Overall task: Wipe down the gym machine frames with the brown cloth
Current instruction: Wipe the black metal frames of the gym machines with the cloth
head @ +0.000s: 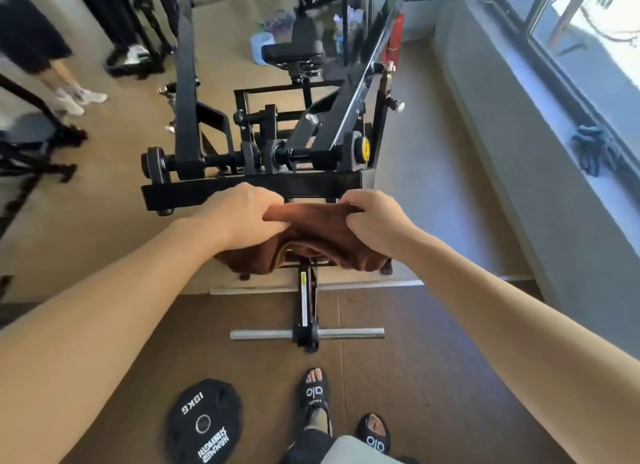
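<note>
Two hands, the left hand (242,214) and right hand (372,217), each clamp an end of the brown cloth (311,242), stretching it just near of the black frame bar (214,190), seemingly ready for wiping.

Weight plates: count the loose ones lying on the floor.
1. A black weight plate marked 10KG lies flat on the brown floor at bottom left, beside the person's sandalled foot. More may be hidden behind the arms or the machine.
</note>
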`<state>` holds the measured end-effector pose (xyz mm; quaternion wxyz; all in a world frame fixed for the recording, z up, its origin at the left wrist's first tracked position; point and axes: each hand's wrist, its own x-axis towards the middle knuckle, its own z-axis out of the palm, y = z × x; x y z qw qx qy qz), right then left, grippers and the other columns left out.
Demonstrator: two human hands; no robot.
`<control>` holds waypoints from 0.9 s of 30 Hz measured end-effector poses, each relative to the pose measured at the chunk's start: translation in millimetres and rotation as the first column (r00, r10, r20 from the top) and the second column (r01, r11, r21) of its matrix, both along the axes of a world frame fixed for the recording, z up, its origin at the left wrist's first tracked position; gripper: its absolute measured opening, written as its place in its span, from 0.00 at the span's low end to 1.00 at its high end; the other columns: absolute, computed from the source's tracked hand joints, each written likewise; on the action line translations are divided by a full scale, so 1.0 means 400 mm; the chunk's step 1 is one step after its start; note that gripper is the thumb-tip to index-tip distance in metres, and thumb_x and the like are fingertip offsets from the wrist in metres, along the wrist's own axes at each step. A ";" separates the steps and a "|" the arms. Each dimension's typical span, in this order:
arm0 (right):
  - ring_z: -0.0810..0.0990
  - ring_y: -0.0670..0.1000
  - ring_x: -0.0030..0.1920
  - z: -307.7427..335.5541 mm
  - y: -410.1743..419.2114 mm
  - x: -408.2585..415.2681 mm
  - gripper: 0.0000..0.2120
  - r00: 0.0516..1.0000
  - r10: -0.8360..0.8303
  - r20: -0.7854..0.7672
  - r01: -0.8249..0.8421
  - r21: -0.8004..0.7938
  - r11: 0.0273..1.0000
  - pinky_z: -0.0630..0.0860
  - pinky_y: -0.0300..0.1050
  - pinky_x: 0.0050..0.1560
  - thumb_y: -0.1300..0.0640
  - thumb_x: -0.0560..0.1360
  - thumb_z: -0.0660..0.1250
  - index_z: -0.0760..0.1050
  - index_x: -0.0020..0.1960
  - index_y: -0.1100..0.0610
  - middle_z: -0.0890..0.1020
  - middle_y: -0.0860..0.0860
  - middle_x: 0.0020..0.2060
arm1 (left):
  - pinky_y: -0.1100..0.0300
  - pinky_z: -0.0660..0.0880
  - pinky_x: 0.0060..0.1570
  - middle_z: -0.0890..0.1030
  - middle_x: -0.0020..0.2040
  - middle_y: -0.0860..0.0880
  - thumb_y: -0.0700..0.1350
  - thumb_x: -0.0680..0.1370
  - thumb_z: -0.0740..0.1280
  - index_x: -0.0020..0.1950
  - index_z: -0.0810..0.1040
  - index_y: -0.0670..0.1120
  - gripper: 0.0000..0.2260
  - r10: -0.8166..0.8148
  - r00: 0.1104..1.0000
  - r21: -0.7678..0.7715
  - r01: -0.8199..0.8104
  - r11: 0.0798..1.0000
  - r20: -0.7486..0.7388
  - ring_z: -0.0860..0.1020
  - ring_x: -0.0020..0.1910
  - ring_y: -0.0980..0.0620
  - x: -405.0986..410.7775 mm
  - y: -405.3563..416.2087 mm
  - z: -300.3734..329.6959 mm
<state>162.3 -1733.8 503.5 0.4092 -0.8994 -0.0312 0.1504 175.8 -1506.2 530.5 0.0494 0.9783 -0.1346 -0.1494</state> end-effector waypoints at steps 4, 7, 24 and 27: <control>0.79 0.51 0.46 0.045 0.094 0.076 0.17 0.958 -0.035 0.284 0.020 0.058 0.998 0.76 0.36 0.38 0.68 0.79 0.58 0.79 0.56 0.51 0.81 0.50 0.48 | 0.49 0.80 0.42 0.78 0.42 0.52 0.55 0.83 0.59 0.51 0.74 0.52 0.09 0.038 0.932 -0.046 -0.023 0.999 0.360 0.79 0.40 0.47 0.081 0.070 0.019; 0.79 0.53 0.52 0.047 0.152 0.117 0.14 0.802 -0.020 0.597 0.047 -0.030 0.998 0.79 0.49 0.52 0.67 0.79 0.64 0.79 0.62 0.57 0.84 0.53 0.52 | 0.49 0.81 0.39 0.81 0.49 0.47 0.52 0.82 0.65 0.59 0.74 0.49 0.10 0.086 0.805 -0.168 0.017 0.986 0.588 0.81 0.42 0.45 0.141 0.108 0.019; 0.53 0.61 0.81 -0.233 0.248 0.205 0.35 0.861 0.409 0.303 -0.104 -0.682 0.724 0.46 0.58 0.81 0.47 0.77 0.67 0.59 0.81 0.48 0.57 0.57 0.81 | 0.47 0.68 0.70 0.66 0.73 0.44 0.56 0.82 0.59 0.71 0.66 0.51 0.19 -0.063 0.967 0.041 0.054 0.998 0.246 0.67 0.72 0.43 0.239 0.201 -0.277; 0.54 0.62 0.81 -0.244 0.252 0.222 0.35 0.814 0.495 0.303 -0.172 -0.689 0.705 0.48 0.60 0.81 0.45 0.77 0.66 0.58 0.81 0.45 0.58 0.58 0.80 | 0.48 0.68 0.71 0.69 0.72 0.44 0.51 0.81 0.64 0.68 0.71 0.49 0.16 -0.101 0.955 0.138 0.064 0.988 0.277 0.67 0.73 0.42 0.228 0.234 -0.273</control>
